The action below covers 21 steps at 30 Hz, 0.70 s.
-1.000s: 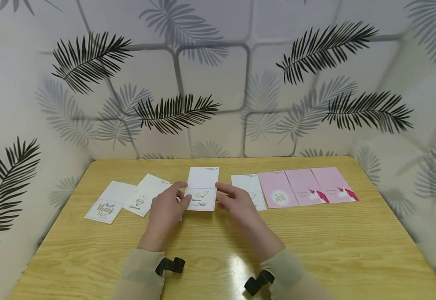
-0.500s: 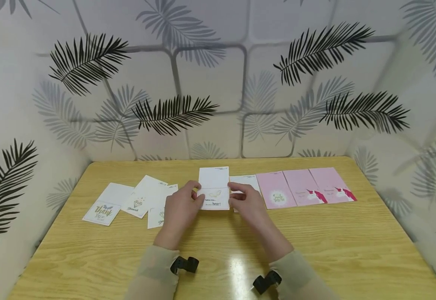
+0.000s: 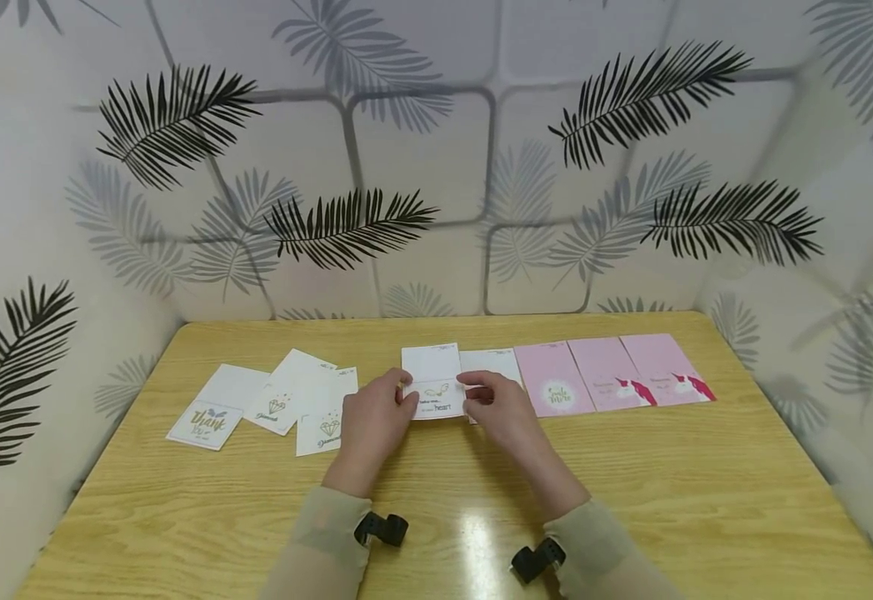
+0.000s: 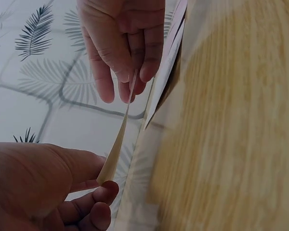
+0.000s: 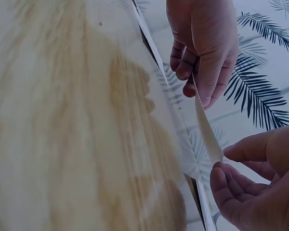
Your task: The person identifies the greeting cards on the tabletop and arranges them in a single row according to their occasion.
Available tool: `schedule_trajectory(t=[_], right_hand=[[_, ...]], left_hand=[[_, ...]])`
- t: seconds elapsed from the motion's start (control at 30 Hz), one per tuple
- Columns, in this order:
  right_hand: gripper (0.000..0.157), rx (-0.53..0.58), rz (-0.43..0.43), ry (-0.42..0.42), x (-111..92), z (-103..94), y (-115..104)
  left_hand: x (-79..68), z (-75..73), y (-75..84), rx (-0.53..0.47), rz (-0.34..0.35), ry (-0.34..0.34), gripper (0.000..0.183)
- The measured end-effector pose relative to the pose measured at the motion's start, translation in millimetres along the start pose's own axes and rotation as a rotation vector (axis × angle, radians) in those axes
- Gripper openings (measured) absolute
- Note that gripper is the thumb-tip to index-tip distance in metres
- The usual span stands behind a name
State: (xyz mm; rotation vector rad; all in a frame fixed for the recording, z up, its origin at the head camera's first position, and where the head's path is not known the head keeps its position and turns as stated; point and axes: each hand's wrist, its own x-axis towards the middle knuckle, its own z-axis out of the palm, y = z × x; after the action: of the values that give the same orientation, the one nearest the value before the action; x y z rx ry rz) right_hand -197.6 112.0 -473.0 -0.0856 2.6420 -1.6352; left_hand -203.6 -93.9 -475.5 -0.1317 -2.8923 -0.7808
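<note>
A white card (image 3: 432,362) with a gold wing drawing and the word "heart" is held up in front of me between both hands. My left hand (image 3: 371,421) pinches its left edge with thumb and fingers; my right hand (image 3: 506,414) grips the right edge. Seen nearly edge-on in the left wrist view, the card (image 4: 115,154) is raised off the table and bows slightly. Just right of it lies a second white card (image 3: 492,363), partly hidden by my right hand and the held card.
Pink cards follow in a row to the right: a "smile" card (image 3: 549,367) and two unicorn cards (image 3: 605,362). On the left lie two diamond cards (image 3: 277,396), overlapping, and a "Thank You" card (image 3: 215,404). A leaf-patterned backdrop rises behind the wooden table (image 3: 436,517).
Both hands have carried the card to the right, uncovering the nearer diamond card on the left. In the last half second the card has come down slightly, tilting a little.
</note>
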Motion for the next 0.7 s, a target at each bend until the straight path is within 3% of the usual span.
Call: schedule_trajectory(t=[0.33,0.7], right_hand=[[0.034,-0.151,-0.014,-0.030,0.8,2.8,5.0],[0.032,-0.178,-0.006,-0.084,0.1,2.0,5.7]], left_hand=[[4.2,5.6,-1.1,0.042,-0.023,-0.036,0.028],[4.4,10.6,-0.6,0.084,-0.022,-0.074,0.030]])
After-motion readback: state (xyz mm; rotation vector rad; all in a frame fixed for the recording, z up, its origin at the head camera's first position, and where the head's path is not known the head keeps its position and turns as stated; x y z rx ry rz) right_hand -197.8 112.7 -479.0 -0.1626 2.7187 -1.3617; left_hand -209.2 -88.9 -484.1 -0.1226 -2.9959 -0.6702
